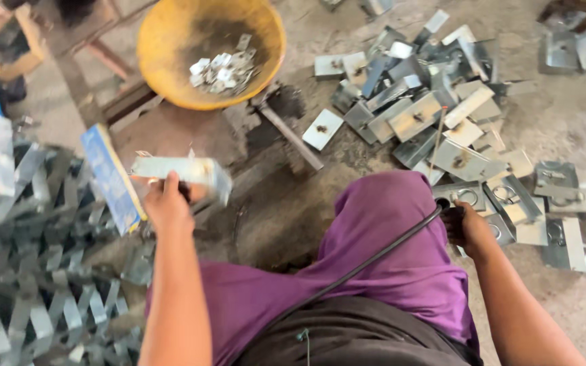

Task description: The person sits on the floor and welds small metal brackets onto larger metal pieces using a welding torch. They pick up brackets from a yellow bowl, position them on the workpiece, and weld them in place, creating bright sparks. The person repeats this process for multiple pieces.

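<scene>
A yellow bowl (pixel 171 41) at upper centre is holding small metal clips (pixel 222 71). The left hand (pixel 166 203) is gripping a bent metal bracket (pixel 184 169); the right hand (pixel 466 227) is closing round a dark rod (pixel 374 261).

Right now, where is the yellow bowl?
In the head view, the yellow bowl sits on the floor at the upper left, ahead of the left hand, with small metal pieces inside and the pile of metal plates to its right.

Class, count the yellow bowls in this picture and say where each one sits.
1. The yellow bowl sits on the floor at the top, left of the pile of metal plates, with small metal pieces inside. None other shows, though the frame's edges may hide more.
</scene>
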